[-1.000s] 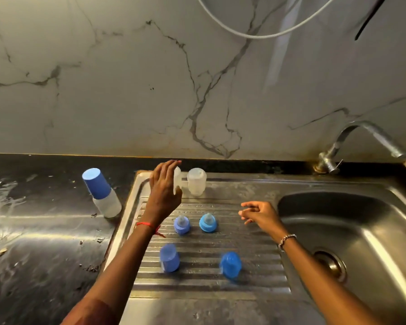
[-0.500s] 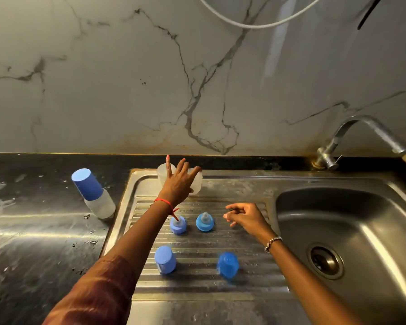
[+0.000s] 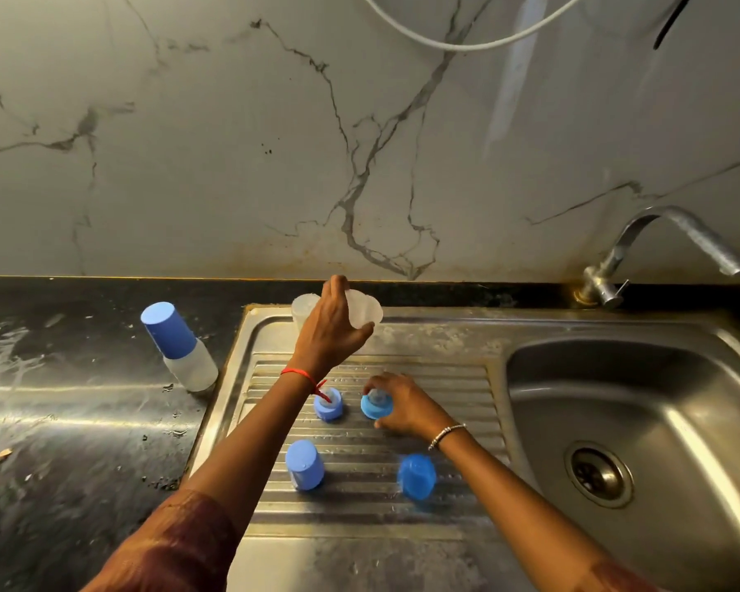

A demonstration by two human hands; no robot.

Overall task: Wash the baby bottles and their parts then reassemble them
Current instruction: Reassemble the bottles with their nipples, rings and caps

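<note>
Black table [image 3: 60,420] is carrying a capped bottle [image 3: 180,348] off left of the left grip [image 3: 330,335]. The drainboard [image 3: 445,386] is holding two teat rings [image 3: 328,411] [image 3: 369,410] and two blue caps [image 3: 304,465] [image 3: 416,476] nearer me than it.

Left arm stretched forward, left hand [image 3: 332,333] grips clear bottle [image 3: 365,313]; right hand [image 3: 404,404] low, fingers curled round blue nipple ring [image 3: 370,408].

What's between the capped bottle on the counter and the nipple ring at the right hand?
Head view: the left forearm crosses that stretch, and a second nipple ring stands beside it on the drainboard.
</note>
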